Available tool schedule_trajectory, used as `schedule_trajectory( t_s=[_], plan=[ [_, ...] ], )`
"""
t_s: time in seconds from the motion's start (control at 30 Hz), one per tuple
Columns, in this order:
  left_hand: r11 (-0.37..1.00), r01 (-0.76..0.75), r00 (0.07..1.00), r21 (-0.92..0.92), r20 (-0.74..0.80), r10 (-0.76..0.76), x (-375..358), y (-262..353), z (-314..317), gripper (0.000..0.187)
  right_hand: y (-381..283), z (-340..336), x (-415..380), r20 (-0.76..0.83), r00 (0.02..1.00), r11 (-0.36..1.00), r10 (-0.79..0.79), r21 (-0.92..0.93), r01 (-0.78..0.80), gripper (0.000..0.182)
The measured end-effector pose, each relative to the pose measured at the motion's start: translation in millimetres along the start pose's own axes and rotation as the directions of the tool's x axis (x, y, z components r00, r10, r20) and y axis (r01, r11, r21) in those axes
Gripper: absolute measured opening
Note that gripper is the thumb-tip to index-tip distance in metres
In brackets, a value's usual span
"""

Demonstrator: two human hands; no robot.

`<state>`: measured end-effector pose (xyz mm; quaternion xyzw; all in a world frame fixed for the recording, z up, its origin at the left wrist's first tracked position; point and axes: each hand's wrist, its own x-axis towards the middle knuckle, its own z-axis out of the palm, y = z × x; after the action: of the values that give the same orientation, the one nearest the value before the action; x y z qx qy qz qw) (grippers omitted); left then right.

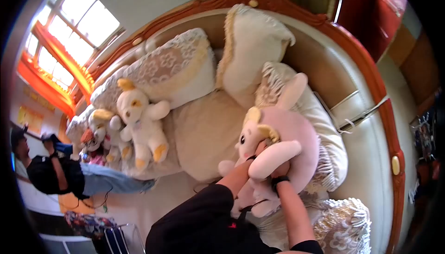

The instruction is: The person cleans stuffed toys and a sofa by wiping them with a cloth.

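A large pink plush toy (301,131) with long pale ears and a cream face leans on the sofa at the right, against a fringed cushion (331,154). Both my arms reach to its front. My left hand (263,147) is at the toy's face, partly behind a pale plush limb, with its fingers mostly hidden. Lower and to the right, my right hand (281,168) touches the toy's body beside that limb, a dark band on the wrist; its fingertips are covered.
White plush dogs (143,122) sit on the sofa's left part, near lace cushions (171,68). A carved wooden frame (366,59) edges the curved sofa. Another person (55,175) in black stands at the left, by a metal-framed chair (116,240).
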<state>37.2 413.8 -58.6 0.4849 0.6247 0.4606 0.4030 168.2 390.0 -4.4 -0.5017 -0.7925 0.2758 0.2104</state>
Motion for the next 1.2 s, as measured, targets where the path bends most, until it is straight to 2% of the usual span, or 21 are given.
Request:
schedule_trajectory(
  t_s=[0.03, 0.13, 0.2, 0.37, 0.43, 0.47, 0.5, 0.57, 0.7, 0.73, 0.77, 0.8, 0.83, 0.9, 0.93, 1.0, 1.07, 1.1, 1.13, 1.17, 1.2],
  plan=[
    [1.0, -0.002, 1.0, 0.001, -0.026, 0.002, 2, 4, -3, 0.029, -7, 0, 5, -0.076, 0.996, 0.997, -0.048, -0.06, 0.044, 0.047],
    [1.0, 0.0, 0.995, -0.019, -0.103, -0.002, -1, 19, -27, 0.029, -55, -23, 20, 0.162, 0.983, 0.991, 0.087, -0.113, -0.069, 0.042],
    [0.999, -0.022, 0.988, -0.041, -0.154, 0.015, -4, 35, -47, 0.028, -78, -24, 23, -0.175, 0.977, 0.954, 0.123, -0.252, -0.165, 0.043],
    [0.995, -0.069, 0.989, -0.066, -0.139, 0.059, -47, 87, -90, 0.028, -122, -26, -8, -0.533, 0.845, 0.968, 0.03, -0.195, -0.157, 0.032],
    [0.994, 0.049, 0.998, 0.097, -0.041, -0.045, -85, 101, -111, 0.028, -149, -25, -28, -0.641, 0.766, 0.967, 0.045, -0.164, -0.194, 0.031],
    [0.89, 0.2, 0.971, 0.411, 0.035, -0.235, -103, 104, -124, 0.03, -161, -30, -35, -0.519, 0.853, 0.985, 0.046, -0.12, -0.126, 0.031],
    [0.894, 0.175, 0.972, 0.413, 0.071, -0.223, -114, 104, -132, 0.03, -171, -41, -38, -0.392, 0.919, 0.996, 0.027, -0.07, -0.06, 0.031],
    [0.908, 0.124, 0.976, 0.401, 0.116, -0.184, -126, 100, -141, 0.031, -199, -42, -34, -0.445, 0.886, 0.991, 0.131, 0.057, -0.118, 0.03],
    [0.918, -0.101, 0.927, 0.384, 0.372, -0.054, -106, 99, -164, 0.043, -244, -72, -16, 0.006, 0.911, 0.89, 0.413, -0.213, -0.402, 0.033],
    [0.944, -0.139, 0.922, 0.298, 0.387, 0.013, -104, 95, -167, 0.043, -243, -71, -25, -0.029, 0.893, 0.873, 0.449, -0.202, -0.445, 0.033],
    [0.964, -0.172, 0.915, 0.205, 0.395, 0.079, -104, 91, -171, 0.044, -240, -63, -37, -0.167, 0.873, 0.887, 0.459, 0.037, -0.46, 0.037],
    [0.94, -0.158, 0.905, 0.303, 0.426, 0.015, -112, 102, -181, 0.044, -233, -57, -47, -0.306, 0.825, 0.875, 0.476, 0.259, -0.409, 0.041],
    [0.905, -0.145, 0.894, 0.4, 0.445, -0.054, -122, 113, -193, 0.044, -212, -46, -61, -0.238, 0.811, 0.817, 0.535, 0.389, -0.425, 0.047],
    [0.904, -0.162, 0.814, 0.396, 0.571, -0.105, -143, 109, -202, 0.041, -216, -50, -103, 0.047, 0.757, 0.474, 0.651, 0.754, -0.455, 0.049],
    [0.918, -0.137, 0.792, 0.372, 0.598, -0.125, -161, 124, -205, 0.038, -218, -45, -128, 0.036, 0.734, 0.455, 0.679, 0.763, -0.459, 0.049],
    [0.942, -0.141, 0.769, 0.303, 0.633, -0.088, -193, 125, -198, 0.039, -227, -28, -187, -0.038, 0.766, 0.17, 0.642, 0.981, -0.094, 0.042],
    [0.956, -0.087, 0.755, 0.282, 0.645, -0.121, -228, 136, -192, 0.04, -240, -14, -245, -0.155, 0.752, 0.134, 0.641, 0.987, 0.089, 0.024],
    [0.95, -0.108, 0.72, 0.293, 0.682, -0.129, -246, 142, -187, 0.04, -245, -9, -269, -0.246, 0.746, 0.275, 0.619, 0.958, 0.088, 0.019],
    [0.987, -0.108, 0.718, 0.121, 0.696, -0.007, -264, 147, -180, 0.039, -264, -25, -290, -0.262, 0.709, 0.268, 0.655, 0.958, 0.106, 0.019],
    [0.994, -0.094, 0.715, -0.058, 0.69, 0.108, -284, 153, -173, 0.038, -294, -60, -308, -0.21, 0.666, 0.336, 0.716, 0.94, -0.065, 0.012],
    [0.999, 0.032, 0.676, -0.042, 0.737, 0.009, -302, 164, -167, 0.036, -310, -82, -327, -0.154, 0.609, 0.371, 0.778, 0.895, -0.247, 0.01]
  ],
)
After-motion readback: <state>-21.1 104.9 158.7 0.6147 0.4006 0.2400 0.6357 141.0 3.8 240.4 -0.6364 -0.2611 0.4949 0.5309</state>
